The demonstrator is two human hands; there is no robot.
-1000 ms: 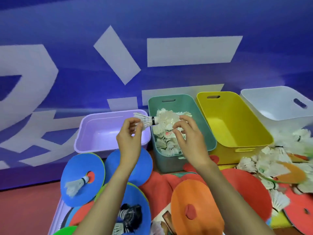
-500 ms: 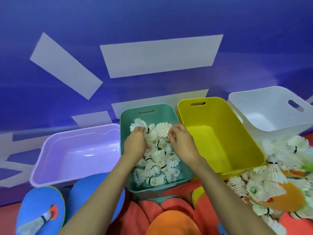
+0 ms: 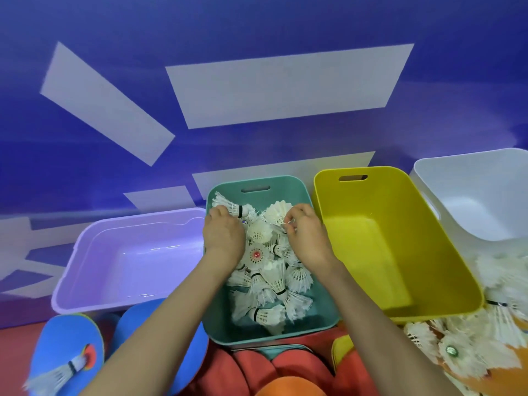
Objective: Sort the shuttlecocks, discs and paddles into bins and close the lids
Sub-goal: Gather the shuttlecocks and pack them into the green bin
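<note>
The four bins fill most of my view, in a row against the blue wall (image 3: pixel 257 30): the purple bin (image 3: pixel 137 258) on the left, then the teal bin (image 3: pixel 288 184), the yellow bin (image 3: pixel 371 252), and the white bin (image 3: pixel 457 178) at the far right. Purple and yellow hold nothing, and I see nothing in the white one. Only the teal one has been filled, with a heap of shuttlecocks (image 3: pixel 271 281) covering most of its floor. No lid is on any bin, and what looks like a teal lid (image 3: pixel 268 350) lies flat just in front of the teal bin.

Next in size are the blue discs (image 3: pixel 65 344) in front of the purple bin, and the red discs (image 3: pixel 251 370) and an orange disc (image 3: pixel 288 391) under my forearms. Whether some are paddles I cannot tell. None is in a bin. At the right, in front of the yellow and white bins, lies a loose pile of shuttlecocks (image 3: pixel 497 330).

So I judge the shuttlecock sorting roughly half done. The discs, the paddles and the lids are all left to do.

Both hands are over the far end of the teal bin. My left hand (image 3: pixel 224 238) has its fingers curled on the feather skirt of one shuttlecock (image 3: pixel 227 202) at the bin's far left corner. My right hand (image 3: pixel 307 238) has its fingers bent down into the heap. I cannot tell whether they pinch anything.

Smallest, a stray shuttlecock (image 3: pixel 54 377) lies on the nearest blue disc.
</note>
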